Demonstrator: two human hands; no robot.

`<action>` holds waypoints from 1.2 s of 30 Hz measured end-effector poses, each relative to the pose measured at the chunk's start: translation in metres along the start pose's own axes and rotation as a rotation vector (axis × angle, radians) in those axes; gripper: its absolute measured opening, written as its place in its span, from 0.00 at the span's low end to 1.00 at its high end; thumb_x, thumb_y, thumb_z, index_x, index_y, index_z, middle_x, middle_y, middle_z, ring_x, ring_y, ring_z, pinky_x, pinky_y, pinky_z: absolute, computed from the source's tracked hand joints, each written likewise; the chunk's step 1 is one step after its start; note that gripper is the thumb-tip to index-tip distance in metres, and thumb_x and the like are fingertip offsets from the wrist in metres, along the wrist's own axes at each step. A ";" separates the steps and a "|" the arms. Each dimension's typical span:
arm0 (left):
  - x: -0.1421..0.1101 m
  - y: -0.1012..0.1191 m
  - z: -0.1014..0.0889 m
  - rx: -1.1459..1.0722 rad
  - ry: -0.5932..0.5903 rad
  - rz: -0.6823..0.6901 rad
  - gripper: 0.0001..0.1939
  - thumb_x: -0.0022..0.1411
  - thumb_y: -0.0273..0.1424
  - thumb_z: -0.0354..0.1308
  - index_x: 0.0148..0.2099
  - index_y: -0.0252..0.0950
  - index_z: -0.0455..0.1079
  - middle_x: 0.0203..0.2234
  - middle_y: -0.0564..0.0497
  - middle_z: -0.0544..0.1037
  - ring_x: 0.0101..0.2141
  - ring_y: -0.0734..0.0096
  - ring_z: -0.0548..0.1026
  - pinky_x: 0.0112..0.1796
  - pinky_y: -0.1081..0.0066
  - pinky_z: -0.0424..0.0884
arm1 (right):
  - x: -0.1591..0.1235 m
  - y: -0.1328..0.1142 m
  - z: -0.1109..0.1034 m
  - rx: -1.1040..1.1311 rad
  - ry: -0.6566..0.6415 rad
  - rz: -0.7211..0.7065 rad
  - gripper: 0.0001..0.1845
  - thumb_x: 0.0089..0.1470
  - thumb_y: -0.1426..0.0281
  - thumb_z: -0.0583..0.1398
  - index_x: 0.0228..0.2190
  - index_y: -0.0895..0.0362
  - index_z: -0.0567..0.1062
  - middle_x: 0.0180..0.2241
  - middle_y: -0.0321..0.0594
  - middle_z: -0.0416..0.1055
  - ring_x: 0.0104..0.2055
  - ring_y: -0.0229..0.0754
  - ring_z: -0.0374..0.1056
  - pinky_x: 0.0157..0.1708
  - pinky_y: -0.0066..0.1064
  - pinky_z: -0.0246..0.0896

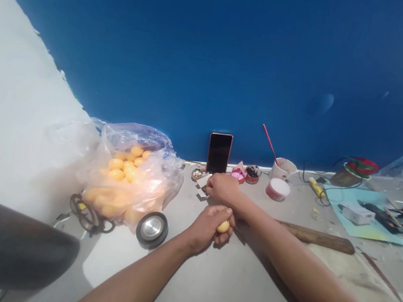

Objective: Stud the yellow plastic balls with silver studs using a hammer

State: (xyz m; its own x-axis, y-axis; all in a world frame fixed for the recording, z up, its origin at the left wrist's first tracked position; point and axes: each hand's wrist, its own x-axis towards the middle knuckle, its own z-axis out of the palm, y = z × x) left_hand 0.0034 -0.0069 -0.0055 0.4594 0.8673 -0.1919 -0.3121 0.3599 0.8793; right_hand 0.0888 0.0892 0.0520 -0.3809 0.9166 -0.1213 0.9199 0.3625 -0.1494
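My left hand [210,226] is closed around a small yellow ball [223,226], which shows between the thumb and fingers. Just beyond it, my right hand [221,187] reaches across with its fingers bent down at a small white card-like piece [202,184]. What those fingertips hold, if anything, is hidden. A clear plastic bag [165,147] full of similar yellow balls [116,174] lies to the left. Close to my right hand sit a small shiny round tin [196,173], a pink container [238,173] and a round container with dark bits [253,173].
A phone [219,153] leans against the blue wall. Behind my right forearm are a cup [283,169] with a red stick, a pink-white tub [277,189] and a wooden handle [318,237]. A black-rimmed round lid [152,229] and a cable [91,220] lie left; tools clutter the right.
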 end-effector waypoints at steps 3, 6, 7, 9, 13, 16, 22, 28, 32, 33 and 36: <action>0.000 0.000 0.000 -0.004 -0.005 0.011 0.24 0.60 0.51 0.65 0.31 0.34 0.69 0.18 0.53 0.72 0.13 0.79 0.62 0.14 0.76 0.56 | 0.000 0.000 0.004 0.013 0.021 -0.011 0.14 0.61 0.69 0.59 0.38 0.59 0.85 0.41 0.55 0.83 0.44 0.54 0.79 0.40 0.35 0.67; 0.000 0.000 -0.001 -0.014 -0.005 0.012 0.25 0.59 0.52 0.65 0.31 0.34 0.69 0.17 0.53 0.72 0.13 0.78 0.63 0.14 0.76 0.56 | -0.001 0.002 0.005 0.052 0.036 -0.028 0.14 0.61 0.68 0.58 0.37 0.58 0.84 0.41 0.54 0.82 0.43 0.53 0.78 0.39 0.34 0.65; 0.000 0.000 -0.001 -0.018 -0.005 0.011 0.25 0.59 0.52 0.65 0.31 0.34 0.69 0.18 0.53 0.72 0.13 0.78 0.63 0.14 0.76 0.56 | -0.002 0.003 0.004 0.070 0.038 -0.029 0.14 0.61 0.68 0.58 0.36 0.58 0.84 0.40 0.54 0.82 0.43 0.53 0.78 0.38 0.34 0.64; 0.000 0.001 -0.001 -0.029 -0.004 0.007 0.25 0.58 0.52 0.66 0.31 0.34 0.69 0.18 0.52 0.72 0.13 0.78 0.63 0.13 0.76 0.56 | -0.003 0.005 0.003 0.118 0.038 -0.025 0.12 0.60 0.69 0.59 0.34 0.58 0.83 0.37 0.52 0.82 0.40 0.51 0.77 0.35 0.32 0.61; 0.000 0.003 0.000 -0.040 0.002 -0.005 0.23 0.58 0.51 0.65 0.32 0.34 0.68 0.18 0.53 0.72 0.13 0.78 0.63 0.13 0.76 0.56 | -0.003 0.012 -0.001 0.266 0.037 -0.024 0.09 0.56 0.71 0.61 0.27 0.59 0.80 0.28 0.44 0.79 0.31 0.43 0.72 0.28 0.29 0.54; 0.000 0.004 0.000 -0.024 0.004 -0.008 0.23 0.59 0.50 0.65 0.32 0.34 0.68 0.18 0.53 0.72 0.13 0.77 0.63 0.13 0.76 0.56 | 0.000 0.018 -0.001 0.417 0.052 -0.028 0.09 0.52 0.74 0.61 0.21 0.59 0.76 0.23 0.38 0.74 0.27 0.38 0.67 0.25 0.28 0.50; 0.000 0.005 -0.001 -0.034 -0.008 -0.012 0.23 0.60 0.50 0.65 0.32 0.34 0.68 0.19 0.53 0.72 0.14 0.77 0.64 0.14 0.76 0.56 | 0.002 0.022 0.003 0.752 0.064 -0.012 0.04 0.45 0.75 0.62 0.21 0.59 0.76 0.23 0.35 0.76 0.26 0.35 0.66 0.24 0.25 0.54; 0.000 0.005 -0.002 -0.067 -0.019 -0.032 0.23 0.61 0.50 0.65 0.33 0.34 0.69 0.19 0.53 0.72 0.14 0.76 0.65 0.15 0.76 0.55 | 0.001 0.025 0.003 1.031 -0.001 0.010 0.06 0.47 0.74 0.66 0.31 0.59 0.83 0.27 0.38 0.80 0.25 0.33 0.66 0.24 0.24 0.57; 0.002 0.005 -0.004 -0.159 0.007 -0.028 0.23 0.61 0.50 0.66 0.34 0.33 0.69 0.20 0.52 0.73 0.16 0.77 0.66 0.17 0.77 0.55 | -0.011 0.038 -0.004 1.324 -0.048 0.051 0.07 0.48 0.72 0.70 0.33 0.59 0.84 0.28 0.39 0.78 0.22 0.30 0.58 0.19 0.22 0.46; 0.002 0.006 -0.004 -0.203 0.017 -0.025 0.23 0.62 0.50 0.65 0.34 0.33 0.69 0.21 0.52 0.73 0.16 0.77 0.66 0.18 0.77 0.55 | -0.017 0.042 -0.006 1.404 -0.066 0.043 0.08 0.48 0.71 0.71 0.33 0.59 0.83 0.30 0.40 0.78 0.23 0.30 0.58 0.19 0.22 0.45; 0.003 0.010 -0.006 -0.349 0.025 -0.047 0.21 0.65 0.49 0.63 0.36 0.33 0.70 0.24 0.50 0.75 0.18 0.77 0.67 0.20 0.76 0.57 | -0.041 0.055 -0.005 1.609 -0.071 0.003 0.14 0.46 0.66 0.75 0.33 0.60 0.81 0.31 0.40 0.77 0.23 0.29 0.57 0.18 0.21 0.44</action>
State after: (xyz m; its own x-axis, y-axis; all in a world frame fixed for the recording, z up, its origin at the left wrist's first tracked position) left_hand -0.0035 0.0019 0.0003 0.4610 0.8535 -0.2430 -0.5583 0.4918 0.6681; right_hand 0.1558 0.0725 0.0539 -0.4250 0.8910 -0.1597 -0.1093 -0.2256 -0.9681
